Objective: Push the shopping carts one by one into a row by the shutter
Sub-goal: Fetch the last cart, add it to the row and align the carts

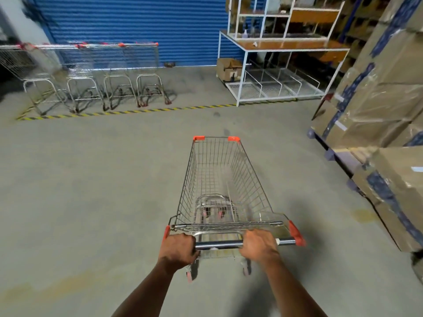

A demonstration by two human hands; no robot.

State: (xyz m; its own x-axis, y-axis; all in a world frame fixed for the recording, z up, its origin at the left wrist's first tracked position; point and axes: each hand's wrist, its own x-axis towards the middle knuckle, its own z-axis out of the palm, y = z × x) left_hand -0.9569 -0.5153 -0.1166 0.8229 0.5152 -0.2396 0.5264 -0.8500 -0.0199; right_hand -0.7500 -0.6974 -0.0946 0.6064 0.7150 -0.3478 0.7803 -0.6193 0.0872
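Observation:
A wire shopping cart point(219, 175) with orange corner caps stands in front of me on the grey concrete floor, its basket empty. My left hand point(177, 250) grips the left end of its metal handle bar point(218, 244), and my right hand point(259, 244) grips the bar further right. Far ahead on the left, several carts point(91, 72) stand side by side in a row against the blue roller shutter point(137, 26), behind a yellow-and-black floor stripe point(128, 111).
A white metal-frame table point(283, 51) with wire racks under it and a cardboard box point(229, 68) beside it stands at the back right. Stacked wrapped cartons point(386, 115) on a pallet line the right side. Open floor point(103, 179) lies between my cart and the row.

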